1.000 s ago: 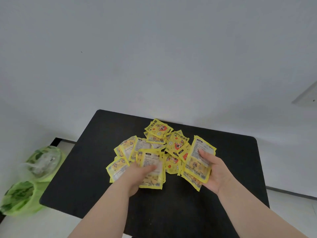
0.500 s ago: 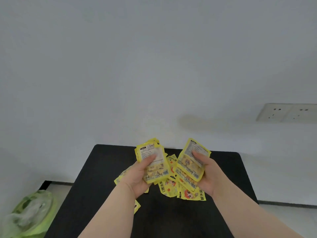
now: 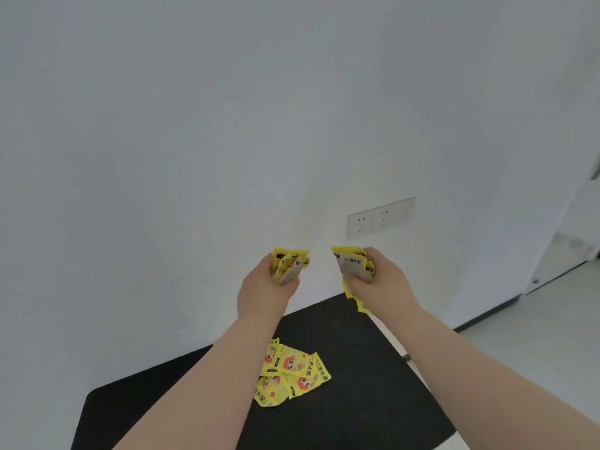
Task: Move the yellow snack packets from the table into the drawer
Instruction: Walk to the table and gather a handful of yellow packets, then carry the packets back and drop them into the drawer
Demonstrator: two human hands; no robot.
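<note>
My left hand is raised in front of the white wall, closed around a bunch of yellow snack packets. At the same height my right hand grips another bunch of yellow packets, with one packet corner hanging below the fist. A few more yellow packets with red cartoon prints lie on the black table, partly hidden behind my left forearm. No drawer is in view.
A double wall socket sits on the white wall behind my hands. To the right the floor is pale, with a dark skirting line and a white door or cabinet edge.
Both hands have lifted their bunches of packets up and away from the table. The view has swung up and to the right; the green bags at the left are gone from sight.
</note>
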